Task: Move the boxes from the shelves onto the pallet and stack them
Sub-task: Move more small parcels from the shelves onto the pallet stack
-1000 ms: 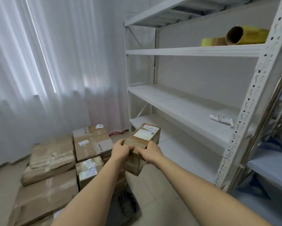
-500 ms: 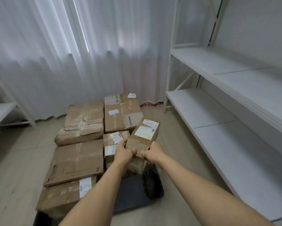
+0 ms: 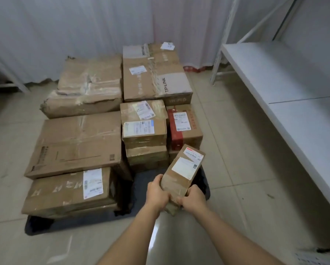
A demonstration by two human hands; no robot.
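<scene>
Tiled floor carries the dark pallet (image 3: 145, 184), its 12 o'clock part full of stacked boxes (image 3: 78, 142). Bare pallet shows at 5 o'clock — lower the small box (image 3: 183, 173) there flat, which left hand (image 3: 157, 194) and right hand (image 3: 193, 199) grip at its near end.

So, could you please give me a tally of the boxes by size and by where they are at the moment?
Large boxes on the pallet: 4
Small boxes on the pallet: 3 that I can tell apart; the middle stack's seams are unclear
Small held box, gripped by the left hand and right hand: 1
Total: 8 boxes
</scene>
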